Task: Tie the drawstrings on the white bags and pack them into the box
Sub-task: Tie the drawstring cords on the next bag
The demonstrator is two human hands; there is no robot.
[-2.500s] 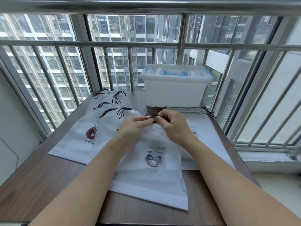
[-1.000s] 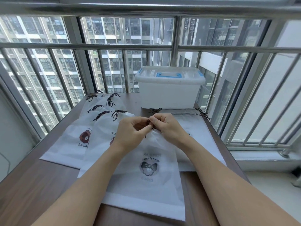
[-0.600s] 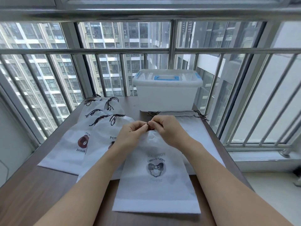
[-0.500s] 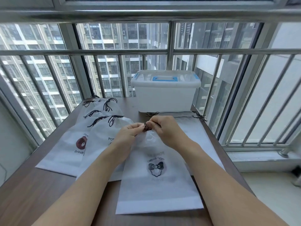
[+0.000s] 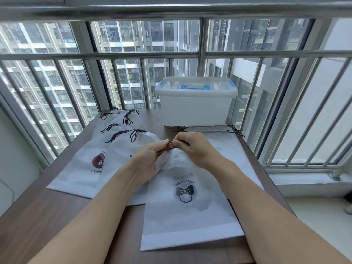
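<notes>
I see the dark drawstring (image 5: 169, 143) pinched between the fingertips of my left hand (image 5: 150, 159) and right hand (image 5: 192, 147), at the gathered neck of the white bag (image 5: 186, 199), which lies on the table (image 5: 47, 212) below my fingers. Tied bags (image 5: 106, 155) lie left of them; the lidded box (image 5: 196, 101) stands beyond.

You pinch the dark drawstring (image 5: 170, 143) of the cinched bow-print white bag (image 5: 187, 210) lying flat before the lidded white box (image 5: 196, 105).
</notes>
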